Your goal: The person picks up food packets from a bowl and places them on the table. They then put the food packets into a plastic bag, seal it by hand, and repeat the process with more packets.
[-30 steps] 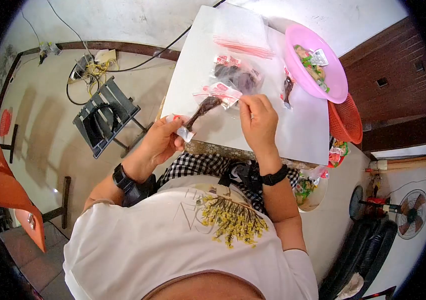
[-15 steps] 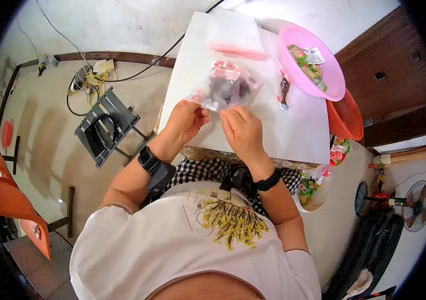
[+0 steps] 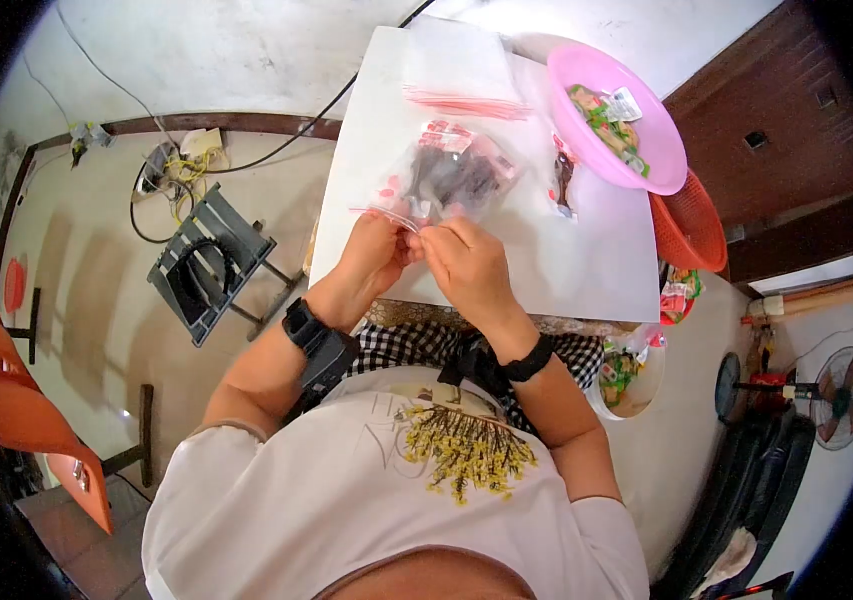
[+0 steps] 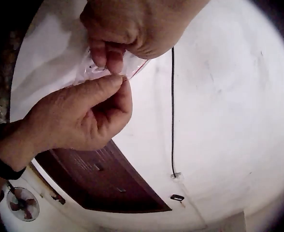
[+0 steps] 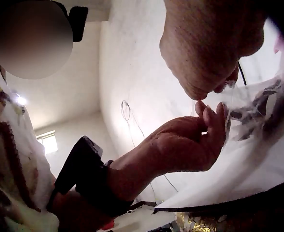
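Both hands meet at the mouth of a clear zip bag [image 3: 461, 180] on the white table; its red zip line runs at the fingertips. The bag bulges with dark brown packets that have red and white labels. My left hand [image 3: 371, 250] pinches the left part of the mouth. Right beside it, my right hand [image 3: 466, 265] pinches the edge between thumb and bent fingers. In the left wrist view the thumb of the right hand [image 4: 84, 111] presses the bag's edge. The right wrist view shows the left hand [image 5: 180, 142] with its fingertips at the plastic.
Flat bags with red zip lines [image 3: 461, 65] are stacked at the back of the table. A single dark packet [image 3: 563, 183] lies right of the filled bag. Further right are a pink basin [image 3: 671, 170] with packets and a red basket [image 3: 681, 225]. A black stool [image 3: 211, 260] stands left.
A second ago the left hand held a dark, leg-shaped packet by the bag's mouth; now that hand holds only the bag's edge. The right hand has moved left, close to the left hand.
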Available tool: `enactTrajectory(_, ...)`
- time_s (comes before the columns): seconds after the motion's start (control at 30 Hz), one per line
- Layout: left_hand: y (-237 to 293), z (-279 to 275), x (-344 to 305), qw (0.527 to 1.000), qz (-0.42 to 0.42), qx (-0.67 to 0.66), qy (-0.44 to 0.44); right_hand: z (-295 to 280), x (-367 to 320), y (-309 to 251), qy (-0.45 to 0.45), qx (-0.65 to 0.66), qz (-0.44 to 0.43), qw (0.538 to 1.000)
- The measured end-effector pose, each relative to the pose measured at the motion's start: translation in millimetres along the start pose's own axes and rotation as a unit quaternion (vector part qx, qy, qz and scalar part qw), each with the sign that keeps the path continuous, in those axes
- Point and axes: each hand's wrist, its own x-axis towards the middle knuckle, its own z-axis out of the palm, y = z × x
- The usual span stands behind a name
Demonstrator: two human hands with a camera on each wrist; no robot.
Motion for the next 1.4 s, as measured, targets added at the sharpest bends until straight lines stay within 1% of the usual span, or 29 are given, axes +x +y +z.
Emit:
enactTrajectory(0.03, 0, 2, 6, 1.000, 0.006, -0.008, 0.002, 2, -1, 2, 0.001, -0.008, -0.003, 1.000)
enactTrajectory(0.13, 5, 20, 8, 0.996, 0.042, 0.045, 0.062, 5, -3, 7, 0.003, -0.015, -0.009, 1.000)
enactTrajectory(0.23, 5, 23, 18, 0.995, 0.041, 0.062, 0.066, 5, -2, 7, -0.001, -0.010, 0.003, 1.000)
enactTrajectory(0.27, 5, 24, 19, 0.996, 0.040, 0.052, 0.065, 5, -2, 8, -0.004, -0.008, 0.010, 1.000)
enactTrajectory(0.37, 4, 21, 23, 0.997, 0.032, 0.039, 0.055, 6, -4, 10, 0.007, -0.002, 0.072, 0.997)
enactTrajectory(0.47, 2, 8, 26, 0.998, 0.020, 0.060, 0.031, 6, 5, 7, 0.006, -0.050, 0.116, 0.992)
enactTrajectory(0.57, -2, 4, 27, 0.997, 0.023, 0.067, -0.002, 9, 17, 8, -0.017, -0.097, 0.125, 0.987)
enactTrajectory(0.63, -1, 4, 28, 0.997, 0.019, 0.064, -0.032, 11, 23, 10, -0.049, -0.089, 0.115, 0.988)
enactTrajectory(0.67, -3, 8, 29, 0.998, 0.034, 0.060, -0.003, 12, 26, 11, -0.065, -0.085, 0.110, 0.988)
enactTrajectory(0.73, 6, 36, 15, 0.995, 0.064, 0.053, 0.055, 19, 32, 10, -0.037, -0.082, 0.061, 0.994)
enactTrajectory(0.77, 4, 30, 22, 0.996, 0.064, 0.048, 0.035, 22, 34, 10, -0.023, -0.080, 0.037, 0.996)
enactTrajectory(0.83, 1, 15, 39, 0.997, 0.063, 0.040, -0.006, 20, 38, 9, -0.020, -0.066, 0.023, 0.997)
enactTrajectory(0.93, 0, 19, 44, 0.997, 0.074, -0.005, 0.003, 18, 40, 10, -0.036, -0.071, 0.002, 0.997)
enactTrajectory(1.03, 7, 21, 37, 0.992, 0.090, 0.046, -0.071, 17, 40, 11, -0.049, -0.075, -0.002, 0.996)
enactTrajectory(1.13, 4, 12, 48, 0.992, 0.102, 0.024, -0.064, 19, 36, 12, -0.064, -0.087, 0.008, 0.994)
enactTrajectory(1.23, 1, -6, 71, 0.985, 0.132, 0.099, -0.040, 22, 31, 10, -0.074, -0.078, 0.019, 0.994)
enactTrajectory(1.27, -3, -9, 72, 0.979, 0.140, 0.145, 0.014, 21, 29, 9, -0.076, -0.072, 0.022, 0.994)
enactTrajectory(1.33, 9, 19, 47, 0.954, 0.152, 0.231, 0.116, 16, 26, 3, -0.081, -0.023, 0.025, 0.996)
enactTrajectory(1.37, -1, 3, 62, 0.954, 0.182, 0.227, 0.074, 10, 24, 4, -0.084, -0.002, 0.029, 0.996)
enactTrajectory(1.4, -11, -14, 76, 0.952, 0.210, 0.220, 0.030, 3, 22, 9, -0.066, 0.000, 0.046, 0.997)
